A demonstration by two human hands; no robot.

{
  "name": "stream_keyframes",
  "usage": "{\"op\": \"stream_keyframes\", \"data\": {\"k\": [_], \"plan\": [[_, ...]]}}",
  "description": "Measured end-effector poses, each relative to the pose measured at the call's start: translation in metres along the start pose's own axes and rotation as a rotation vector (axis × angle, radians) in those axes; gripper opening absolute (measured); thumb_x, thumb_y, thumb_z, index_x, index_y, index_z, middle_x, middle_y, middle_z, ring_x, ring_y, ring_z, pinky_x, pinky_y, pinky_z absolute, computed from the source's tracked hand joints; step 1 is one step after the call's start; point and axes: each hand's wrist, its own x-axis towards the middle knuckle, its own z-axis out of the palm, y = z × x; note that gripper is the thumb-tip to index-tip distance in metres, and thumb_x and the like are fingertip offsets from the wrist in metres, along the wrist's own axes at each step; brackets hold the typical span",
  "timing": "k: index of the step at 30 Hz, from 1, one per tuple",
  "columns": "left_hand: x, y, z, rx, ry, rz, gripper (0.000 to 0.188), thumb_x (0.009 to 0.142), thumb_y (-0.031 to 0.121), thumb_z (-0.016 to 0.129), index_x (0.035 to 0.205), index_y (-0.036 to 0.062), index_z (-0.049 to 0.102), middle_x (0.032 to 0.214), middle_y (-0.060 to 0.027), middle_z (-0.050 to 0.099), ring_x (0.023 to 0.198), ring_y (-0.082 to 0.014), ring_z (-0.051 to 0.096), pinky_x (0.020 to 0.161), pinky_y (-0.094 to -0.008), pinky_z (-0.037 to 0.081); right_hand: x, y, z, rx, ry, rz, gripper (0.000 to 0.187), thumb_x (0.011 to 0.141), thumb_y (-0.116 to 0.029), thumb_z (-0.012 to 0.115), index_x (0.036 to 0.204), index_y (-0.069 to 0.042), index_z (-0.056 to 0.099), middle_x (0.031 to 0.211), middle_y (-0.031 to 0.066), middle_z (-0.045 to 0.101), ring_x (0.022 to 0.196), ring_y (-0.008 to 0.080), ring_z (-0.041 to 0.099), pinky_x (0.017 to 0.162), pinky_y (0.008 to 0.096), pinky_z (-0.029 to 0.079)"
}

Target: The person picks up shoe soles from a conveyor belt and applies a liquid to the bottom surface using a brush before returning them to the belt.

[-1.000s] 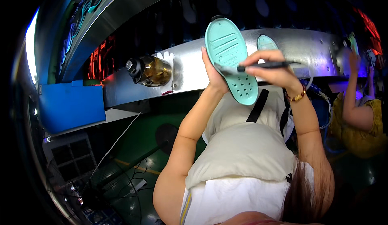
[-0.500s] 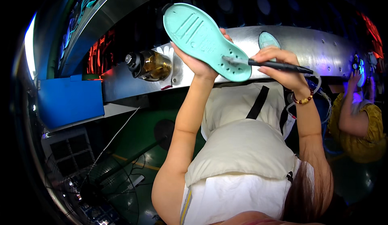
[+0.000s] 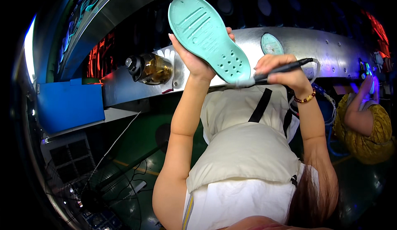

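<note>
My left hand [image 3: 197, 62] is closed around a mint-green shoe sole [image 3: 202, 27], its thumb along the near left edge and fingertips showing on the far right side. Raised grooves mark the sole's wide end, and several small holes dot the narrower end close to me. Closed on a black, pen-like brush [image 3: 285, 68], my right hand [image 3: 285, 73] holds it almost level, with a cable running off its back end. The brush's pale bristles [image 3: 244, 82] are at the sole's near rim, blurred. A second, small mint-green oval piece [image 3: 271, 44] lies on the metal ledge beyond my right hand.
On the curved metal ledge [image 3: 297, 39] stands a bottle [image 3: 155, 68] of amber liquid with a black lid, left of my left hand. A blue box [image 3: 70, 105] and a floor fan [image 3: 93, 197] are at left. Another person in yellow [image 3: 364, 118] works at far right.
The brush has moved from the holed area inside the sole to its near rim. My left hand has tipped the sole a little more upright and shifted it slightly up and left.
</note>
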Motion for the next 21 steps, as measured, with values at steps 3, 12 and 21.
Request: {"op": "stream_keyframes", "data": {"k": [3, 12, 21], "plan": [[0.004, -0.004, 0.013, -0.25, 0.114, -0.084, 0.088, 0.076, 0.069, 0.008, 0.122, 0.0009, 0.038, 0.109, -0.0217, 0.05, 0.097, -0.0334, 0.051, 0.082, -0.0445, 0.043, 0.001, 0.014, 0.005, 0.285, 0.251, 0.06, 0.014, 0.077, -0.003, 0.058, 0.09, 0.002, 0.058, 0.09, 0.0135, 0.062, 0.086, 0.0184, 0.058, 0.079, 0.0288, 0.047], [-0.024, -0.015, -0.01, -0.125, -0.027, -0.444, 0.046, 0.085, 0.031, 0.039, 0.118, -0.0003, 0.043, 0.11, -0.0173, 0.053, 0.098, -0.0273, 0.054, 0.085, -0.0387, 0.044, -0.001, -0.032, 0.013, -0.233, -0.149, 0.066, 0.02, 0.069, 0.002, 0.065, 0.088, 0.002, 0.062, 0.088, 0.0117, 0.063, 0.079, 0.0155, 0.06, 0.072, 0.0239, 0.047], [-0.017, 0.003, 0.001, 0.247, 0.092, -0.805, 0.043, 0.082, 0.03, 0.049, 0.111, -0.0015, 0.049, 0.1, -0.0128, 0.057, 0.085, -0.0181, 0.058, 0.074, -0.0302, 0.048, 0.005, -0.038, 0.002, -0.455, -0.336, -0.046, 0.019, 0.068, -0.005, 0.067, 0.086, 0.001, 0.062, 0.088, 0.0125, 0.064, 0.079, 0.0218, 0.062, 0.073, 0.0286, 0.049]]}}
